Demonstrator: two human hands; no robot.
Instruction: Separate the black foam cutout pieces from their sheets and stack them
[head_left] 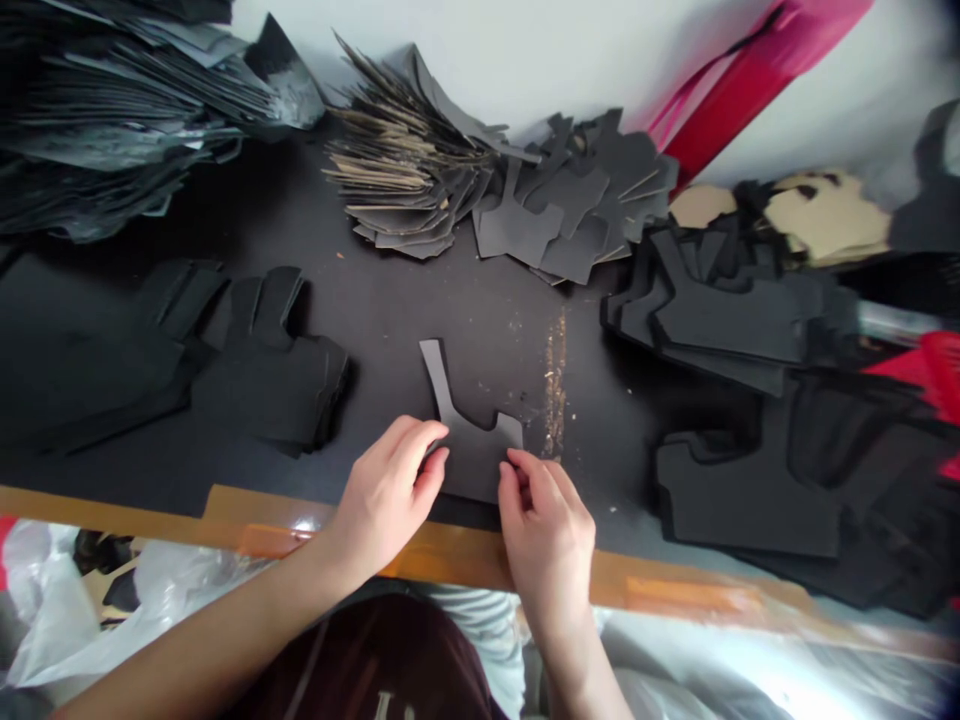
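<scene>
A flat dark grey cut-out piece (476, 458) lies in front of me near the table's front edge. It has a long narrow arm pointing away from me and a curved notch beside it. My left hand (390, 490) pinches its left edge between thumb and fingers. At its right edge, my right hand (547, 515) has thumb and fingers closed on the corner. The piece looks like thin foam or leather-like sheet; which of these, I cannot tell.
Dark cut-outs are stacked at the left (270, 380), at the right (735, 320) and near right (750, 490). Behind lie brown-edged pieces (412, 180), loose cut-outs (525, 225) and a large sheet pile (150, 110). Brown tape (450, 555) runs along the table's front edge.
</scene>
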